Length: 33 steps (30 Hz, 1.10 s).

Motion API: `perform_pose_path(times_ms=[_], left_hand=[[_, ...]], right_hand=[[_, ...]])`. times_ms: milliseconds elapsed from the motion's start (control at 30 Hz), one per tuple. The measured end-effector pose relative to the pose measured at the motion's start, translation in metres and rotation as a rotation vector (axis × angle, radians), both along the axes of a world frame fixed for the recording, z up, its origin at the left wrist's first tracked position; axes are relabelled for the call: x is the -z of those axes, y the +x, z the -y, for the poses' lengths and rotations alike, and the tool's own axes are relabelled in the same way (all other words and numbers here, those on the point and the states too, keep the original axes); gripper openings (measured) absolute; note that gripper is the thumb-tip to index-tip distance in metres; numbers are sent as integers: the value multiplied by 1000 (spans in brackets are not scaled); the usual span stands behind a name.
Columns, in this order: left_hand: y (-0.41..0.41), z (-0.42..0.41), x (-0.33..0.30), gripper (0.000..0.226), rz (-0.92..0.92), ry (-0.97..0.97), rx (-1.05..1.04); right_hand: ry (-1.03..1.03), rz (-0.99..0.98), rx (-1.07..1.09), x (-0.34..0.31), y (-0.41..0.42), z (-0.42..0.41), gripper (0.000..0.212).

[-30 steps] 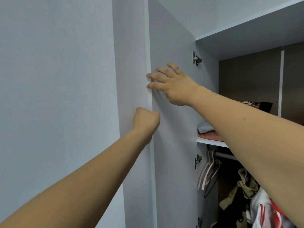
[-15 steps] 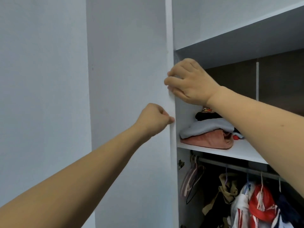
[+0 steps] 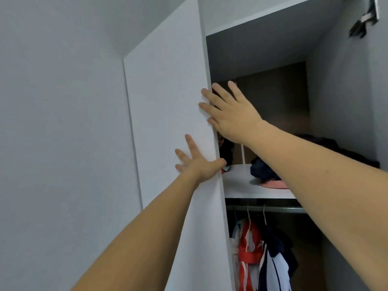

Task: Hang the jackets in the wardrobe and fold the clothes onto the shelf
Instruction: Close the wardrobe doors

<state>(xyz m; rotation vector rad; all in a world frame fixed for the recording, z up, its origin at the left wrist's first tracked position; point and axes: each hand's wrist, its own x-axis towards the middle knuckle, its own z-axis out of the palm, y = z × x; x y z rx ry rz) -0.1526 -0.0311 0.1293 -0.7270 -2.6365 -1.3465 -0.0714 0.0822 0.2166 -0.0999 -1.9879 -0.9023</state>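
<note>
Open wardrobe (image 3: 346, 97), left hand (image 3: 196, 162) flat on door (image 3: 168, 114), right hand (image 3: 227, 114) spread against its edge

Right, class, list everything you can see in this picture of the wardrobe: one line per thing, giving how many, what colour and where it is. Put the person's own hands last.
Wardrobe door: one, pale grey, left of the opening, swung open.
Shelf: one, white, across the middle of the wardrobe.
Folded clothes: a small pile, dark blue on top of pink, on the shelf.
Rail: one, grey metal, just under the shelf.
Hanging jackets: several, red, white and navy, on the rail.
Hinge: one, metal, top right corner.
Left hand: one, fingers spread flat on the door's face.
Right hand: one, fingers straight against the door's edge.
</note>
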Motion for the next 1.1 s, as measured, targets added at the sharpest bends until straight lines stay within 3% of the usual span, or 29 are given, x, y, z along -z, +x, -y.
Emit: perform_pose_path(times_ms=[267, 700, 1100], left_hand=[[-21, -61, 1, 131, -18, -40, -90], [-60, -124, 9, 134, -49, 88, -205], [-55, -104, 14, 129, -115, -33, -170]], right_hand=[[-69, 7, 96, 3, -31, -51, 56], [-208, -36, 58, 16, -83, -98, 58], [-173, 57, 101, 11, -70, -97, 59]])
